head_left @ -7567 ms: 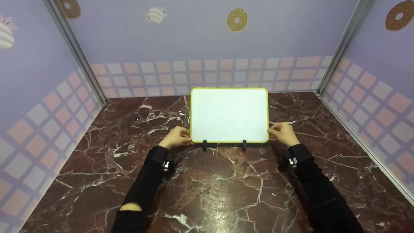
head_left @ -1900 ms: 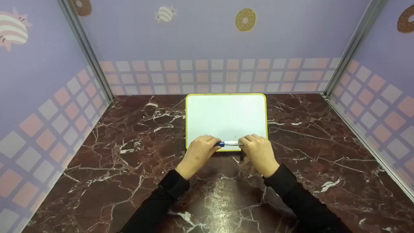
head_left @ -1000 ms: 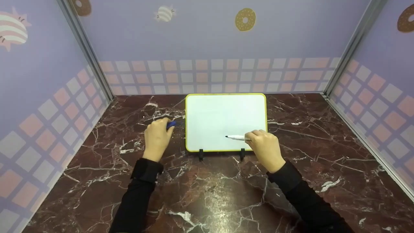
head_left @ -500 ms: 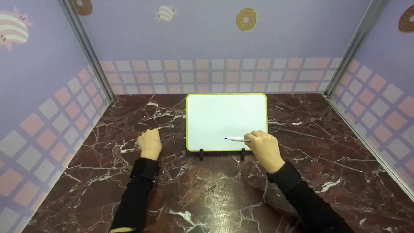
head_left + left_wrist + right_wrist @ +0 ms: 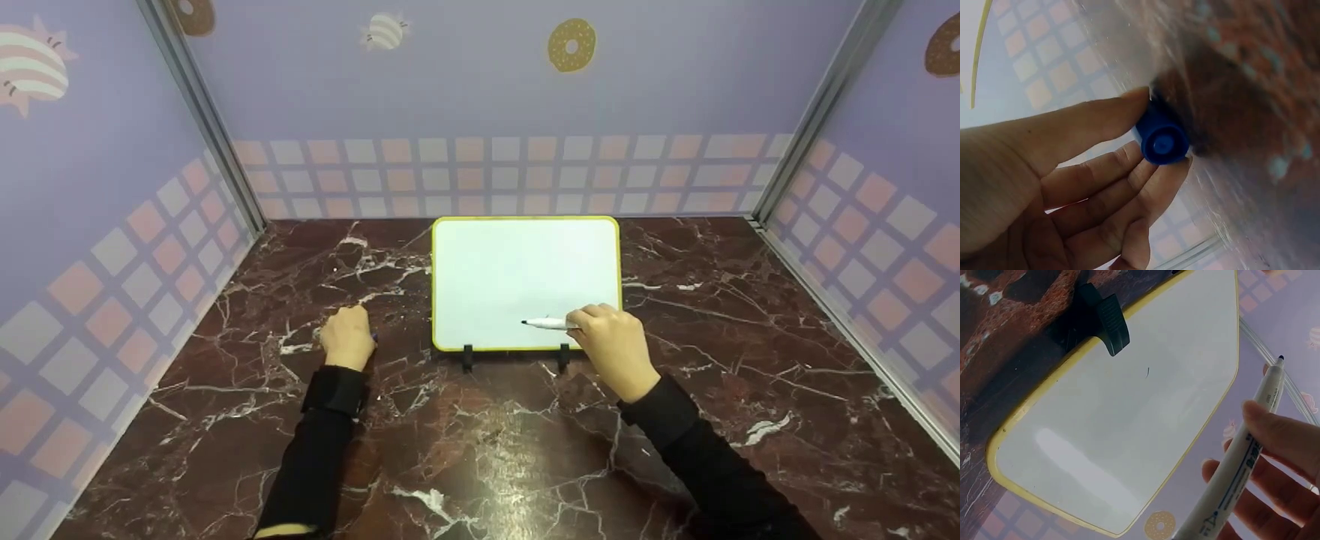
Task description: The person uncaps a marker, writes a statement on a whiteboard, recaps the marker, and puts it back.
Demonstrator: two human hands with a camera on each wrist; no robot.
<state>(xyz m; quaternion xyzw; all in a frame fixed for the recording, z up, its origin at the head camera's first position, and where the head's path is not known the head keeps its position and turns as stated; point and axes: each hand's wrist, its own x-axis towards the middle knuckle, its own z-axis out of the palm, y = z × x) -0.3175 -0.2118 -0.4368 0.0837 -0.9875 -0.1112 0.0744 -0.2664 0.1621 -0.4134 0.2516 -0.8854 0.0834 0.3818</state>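
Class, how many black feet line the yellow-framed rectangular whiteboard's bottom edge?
2: the left black foot and the right black foot, overlapping the whiteboard; any behind it would be hidden.

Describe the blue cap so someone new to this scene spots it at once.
Start at the yellow-framed whiteboard standing on the marbled table, then move left to the person's left hand. Pinched in it is the short blue cap; its solid blue colour sets it apart from the long white marker in the right hand.
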